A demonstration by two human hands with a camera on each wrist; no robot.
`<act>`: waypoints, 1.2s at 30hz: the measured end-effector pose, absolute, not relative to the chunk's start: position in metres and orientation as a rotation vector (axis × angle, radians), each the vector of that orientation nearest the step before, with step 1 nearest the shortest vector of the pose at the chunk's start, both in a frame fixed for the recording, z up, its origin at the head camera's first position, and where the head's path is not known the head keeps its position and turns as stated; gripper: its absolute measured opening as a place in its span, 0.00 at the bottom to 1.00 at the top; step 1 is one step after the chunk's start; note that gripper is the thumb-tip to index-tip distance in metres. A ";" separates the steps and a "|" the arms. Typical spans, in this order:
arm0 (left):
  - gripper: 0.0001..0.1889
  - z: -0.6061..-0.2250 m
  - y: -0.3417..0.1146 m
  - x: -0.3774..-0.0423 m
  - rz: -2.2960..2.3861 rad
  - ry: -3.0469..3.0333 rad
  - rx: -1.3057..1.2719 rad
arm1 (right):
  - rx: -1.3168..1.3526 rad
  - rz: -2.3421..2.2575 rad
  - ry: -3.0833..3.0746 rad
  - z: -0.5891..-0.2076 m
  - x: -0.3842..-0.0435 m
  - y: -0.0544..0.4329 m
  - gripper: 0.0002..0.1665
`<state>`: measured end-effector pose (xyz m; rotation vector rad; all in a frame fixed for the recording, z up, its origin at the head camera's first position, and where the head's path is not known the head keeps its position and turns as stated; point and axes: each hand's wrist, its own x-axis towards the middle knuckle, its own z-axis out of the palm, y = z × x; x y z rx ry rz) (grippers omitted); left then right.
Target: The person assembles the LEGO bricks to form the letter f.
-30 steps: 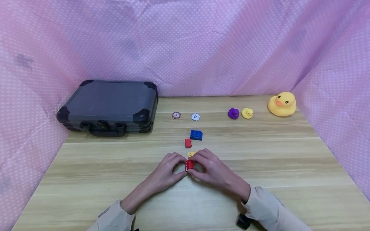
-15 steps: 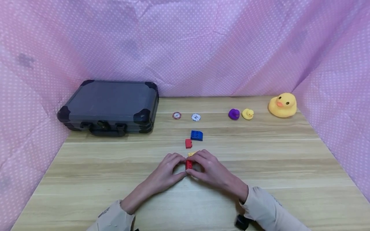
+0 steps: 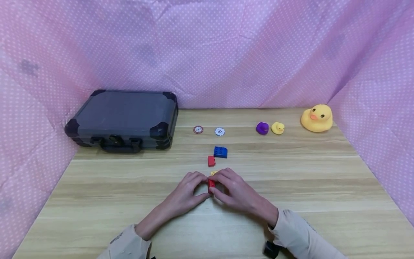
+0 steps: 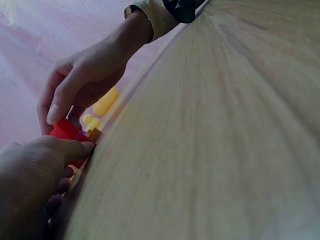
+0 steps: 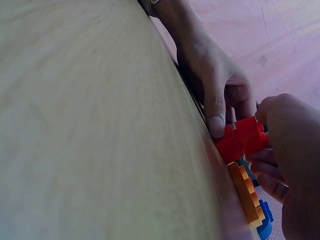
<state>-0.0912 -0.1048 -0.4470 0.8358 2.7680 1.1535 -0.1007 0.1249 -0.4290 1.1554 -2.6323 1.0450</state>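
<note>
Two red toy building bricks meet between my hands at the middle of the table. In the right wrist view my left hand (image 5: pixel 212 75) pinches the lower red brick (image 5: pixel 228 146), its thumb on the near side. The upper red brick (image 5: pixel 250 135) sits against it, pinched by my right hand (image 5: pixel 300 145). Whether they are fully joined I cannot tell. From the head view, my left hand (image 3: pixel 184 194) and right hand (image 3: pixel 237 190) close in on the bricks from either side. A yellow brick (image 3: pixel 214 173) lies just behind, partly covered by my right fingers.
Farther back lie another red brick (image 3: pixel 211 161) and a blue brick (image 3: pixel 220 152). Two poker chips lie beyond, one red-rimmed (image 3: pixel 198 129), one white (image 3: pixel 219 131). A grey case (image 3: pixel 123 118) stands back left. Purple (image 3: pixel 262 128), small yellow (image 3: pixel 277 128) and large yellow (image 3: pixel 317 118) ducks stand back right.
My right thumb has shifted slightly on the upper red brick, and that brick has turned and settled a little toward the left hand. The left hand stays nearly still.
</note>
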 end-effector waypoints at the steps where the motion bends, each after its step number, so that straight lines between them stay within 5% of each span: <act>1: 0.20 -0.447 -0.104 -0.091 1.156 2.768 0.838 | 1.157 1.043 -2.633 -0.429 -0.101 0.125 0.21; 36: 0.18 -0.447 -0.105 -0.091 1.182 2.765 0.876 | 1.214 0.968 -2.611 -0.426 -0.101 0.124 0.18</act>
